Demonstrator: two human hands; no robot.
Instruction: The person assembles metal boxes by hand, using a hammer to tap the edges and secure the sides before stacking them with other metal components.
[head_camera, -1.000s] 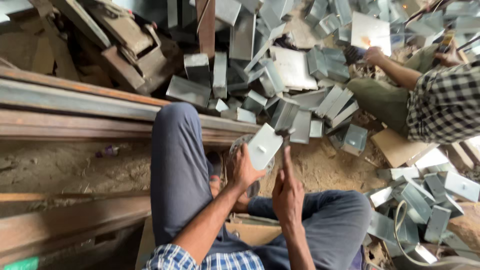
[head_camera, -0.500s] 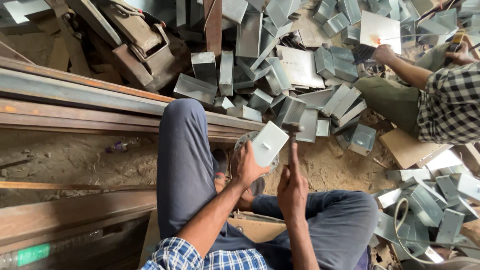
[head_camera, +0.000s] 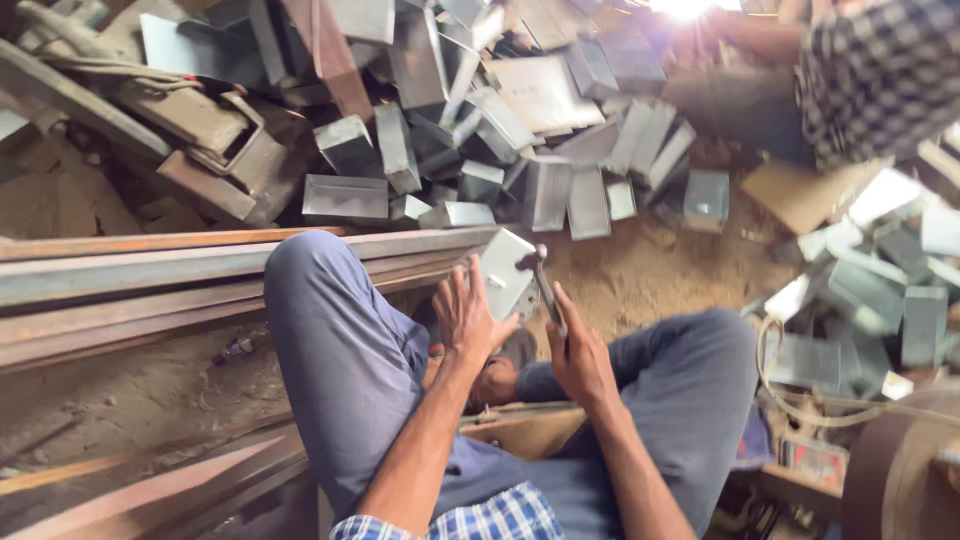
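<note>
We hammer a metal piece between our knees.

Our left hand (head_camera: 462, 318) grips the bent metal piece (head_camera: 503, 272) from below, fingers curled round its edge; our right hand (head_camera: 578, 352) is closed around the hammer (head_camera: 541, 280), whose head touches the piece.
</note>
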